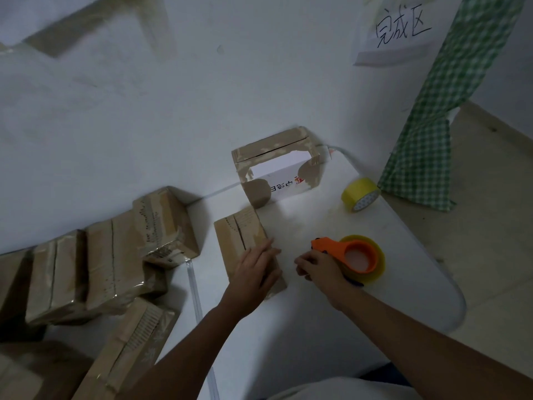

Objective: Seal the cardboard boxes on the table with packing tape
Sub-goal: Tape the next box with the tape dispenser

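Small cardboard box (245, 243) lying flat on the white bench (331, 313), centre seam unsealed, near the bench's middle. Left hand (255, 268) flat on the near end of that box, fingers straight and relaxed, pressing down. Right hand (318, 267) just beside the box's right edge, fingers curled round the orange tape dispenser (350, 255) loaded with a yellowish tape roll, resting on the bench. Spare yellow tape roll (360, 194) standing on edge farther back, near the right rim. Larger taped box (278, 166) with white printed side against the wall (173, 111), behind the small box. Pile of taped boxes (115, 255) at the left. Handwritten paper sign (399, 33) on the wall, green checked cloth (432, 125) hanging at the right
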The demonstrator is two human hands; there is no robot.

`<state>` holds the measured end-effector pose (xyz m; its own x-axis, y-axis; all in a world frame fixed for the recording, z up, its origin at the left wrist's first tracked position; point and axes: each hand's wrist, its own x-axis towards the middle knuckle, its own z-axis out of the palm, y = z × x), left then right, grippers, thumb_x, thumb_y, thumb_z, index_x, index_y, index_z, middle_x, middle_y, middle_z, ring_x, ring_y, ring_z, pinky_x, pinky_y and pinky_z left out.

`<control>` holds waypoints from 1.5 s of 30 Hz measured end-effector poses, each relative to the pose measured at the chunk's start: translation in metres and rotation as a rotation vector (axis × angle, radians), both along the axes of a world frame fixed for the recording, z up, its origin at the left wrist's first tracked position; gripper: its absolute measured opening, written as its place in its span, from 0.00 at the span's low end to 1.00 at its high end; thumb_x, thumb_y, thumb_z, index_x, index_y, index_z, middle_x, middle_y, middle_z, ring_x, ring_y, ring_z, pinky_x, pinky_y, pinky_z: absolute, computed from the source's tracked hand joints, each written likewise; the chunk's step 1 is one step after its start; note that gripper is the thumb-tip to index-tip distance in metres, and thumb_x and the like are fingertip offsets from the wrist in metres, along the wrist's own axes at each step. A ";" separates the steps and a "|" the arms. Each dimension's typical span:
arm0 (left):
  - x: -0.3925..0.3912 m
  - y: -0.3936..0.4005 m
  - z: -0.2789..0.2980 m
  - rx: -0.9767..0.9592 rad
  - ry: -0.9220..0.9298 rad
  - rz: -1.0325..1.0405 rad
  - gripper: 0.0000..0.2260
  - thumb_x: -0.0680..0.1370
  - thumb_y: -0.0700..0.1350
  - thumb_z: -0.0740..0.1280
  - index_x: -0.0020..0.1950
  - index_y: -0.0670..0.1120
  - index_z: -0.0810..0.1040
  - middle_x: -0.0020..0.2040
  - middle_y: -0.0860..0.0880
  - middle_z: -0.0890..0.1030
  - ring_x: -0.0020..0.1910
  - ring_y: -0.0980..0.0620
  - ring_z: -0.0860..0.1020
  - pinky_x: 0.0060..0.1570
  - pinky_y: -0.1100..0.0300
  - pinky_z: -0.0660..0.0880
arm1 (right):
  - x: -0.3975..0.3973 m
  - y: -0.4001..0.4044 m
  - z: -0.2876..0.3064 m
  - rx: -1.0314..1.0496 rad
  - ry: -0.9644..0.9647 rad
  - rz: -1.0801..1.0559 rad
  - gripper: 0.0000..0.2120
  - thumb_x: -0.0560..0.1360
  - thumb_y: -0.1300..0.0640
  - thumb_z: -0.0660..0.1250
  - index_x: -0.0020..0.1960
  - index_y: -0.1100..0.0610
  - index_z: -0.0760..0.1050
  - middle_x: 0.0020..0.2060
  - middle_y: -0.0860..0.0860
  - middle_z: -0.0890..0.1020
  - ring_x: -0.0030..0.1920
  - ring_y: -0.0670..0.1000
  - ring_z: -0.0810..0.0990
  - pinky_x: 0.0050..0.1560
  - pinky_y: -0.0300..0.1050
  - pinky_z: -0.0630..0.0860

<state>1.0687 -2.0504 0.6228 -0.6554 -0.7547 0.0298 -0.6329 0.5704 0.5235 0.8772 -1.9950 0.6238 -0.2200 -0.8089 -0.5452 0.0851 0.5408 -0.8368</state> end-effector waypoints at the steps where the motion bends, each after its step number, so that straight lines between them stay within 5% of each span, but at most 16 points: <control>1: 0.002 -0.001 0.000 -0.003 0.017 0.031 0.18 0.83 0.53 0.57 0.71 0.48 0.71 0.77 0.51 0.63 0.75 0.54 0.60 0.74 0.48 0.62 | 0.000 0.001 -0.001 -0.021 0.035 -0.014 0.05 0.79 0.60 0.65 0.48 0.61 0.77 0.40 0.53 0.82 0.42 0.49 0.79 0.45 0.42 0.75; 5: 0.015 0.001 -0.005 -0.050 -0.134 0.063 0.24 0.85 0.55 0.44 0.79 0.50 0.62 0.80 0.53 0.56 0.80 0.57 0.49 0.78 0.47 0.51 | -0.001 0.008 -0.008 -0.083 0.111 -0.040 0.06 0.79 0.61 0.65 0.45 0.60 0.78 0.37 0.52 0.82 0.39 0.48 0.79 0.43 0.42 0.75; 10: 0.024 0.005 -0.015 -0.126 -0.287 0.007 0.32 0.81 0.66 0.49 0.81 0.51 0.50 0.81 0.52 0.49 0.80 0.54 0.44 0.78 0.49 0.44 | 0.004 0.007 -0.015 -0.133 0.146 -0.036 0.06 0.79 0.62 0.65 0.45 0.62 0.78 0.38 0.53 0.82 0.41 0.50 0.79 0.43 0.42 0.74; 18: 0.020 0.010 -0.018 -0.315 -0.315 0.002 0.35 0.79 0.66 0.54 0.78 0.44 0.63 0.78 0.44 0.63 0.77 0.44 0.61 0.74 0.42 0.60 | 0.006 0.006 -0.020 -0.142 0.156 -0.048 0.06 0.79 0.62 0.65 0.45 0.61 0.78 0.38 0.53 0.82 0.41 0.49 0.79 0.43 0.40 0.73; 23: 0.017 0.010 -0.014 -0.324 -0.350 -0.012 0.40 0.72 0.65 0.70 0.77 0.44 0.66 0.77 0.43 0.66 0.75 0.41 0.65 0.69 0.40 0.68 | 0.007 0.004 -0.018 -0.151 0.176 -0.032 0.06 0.79 0.62 0.64 0.46 0.62 0.78 0.38 0.52 0.81 0.40 0.48 0.79 0.43 0.41 0.72; 26: 0.019 0.008 -0.010 -0.276 -0.381 -0.032 0.44 0.70 0.70 0.67 0.78 0.45 0.64 0.78 0.43 0.63 0.77 0.42 0.62 0.72 0.41 0.64 | 0.008 0.004 -0.017 -0.164 0.188 -0.024 0.05 0.79 0.62 0.64 0.46 0.60 0.77 0.39 0.52 0.81 0.43 0.49 0.80 0.44 0.39 0.73; 30: 0.017 0.006 -0.003 -0.236 -0.336 0.019 0.38 0.75 0.71 0.56 0.77 0.47 0.67 0.77 0.45 0.66 0.76 0.43 0.64 0.71 0.42 0.66 | 0.011 0.006 -0.018 -0.197 0.216 -0.009 0.03 0.79 0.62 0.65 0.47 0.58 0.77 0.43 0.54 0.81 0.46 0.50 0.80 0.47 0.41 0.77; 35: 0.018 0.006 -0.011 -0.255 -0.333 0.006 0.39 0.74 0.70 0.61 0.77 0.47 0.66 0.77 0.45 0.65 0.76 0.43 0.63 0.71 0.42 0.65 | 0.015 -0.001 -0.024 -0.293 0.321 0.036 0.06 0.79 0.62 0.64 0.46 0.53 0.75 0.42 0.49 0.80 0.45 0.46 0.78 0.45 0.42 0.76; 45: 0.023 0.003 -0.026 -0.308 -0.346 -0.026 0.40 0.74 0.71 0.60 0.78 0.48 0.60 0.79 0.45 0.62 0.78 0.43 0.59 0.74 0.44 0.58 | 0.040 -0.017 -0.046 -0.413 0.477 0.214 0.03 0.81 0.60 0.60 0.51 0.59 0.72 0.47 0.53 0.75 0.45 0.51 0.75 0.46 0.50 0.77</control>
<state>1.0921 -2.0478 0.5972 -0.6846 -0.7284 0.0264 -0.7242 0.6839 0.0881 0.9170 -2.0125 0.5781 -0.1717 -0.9831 -0.0641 -0.4194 0.1318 -0.8982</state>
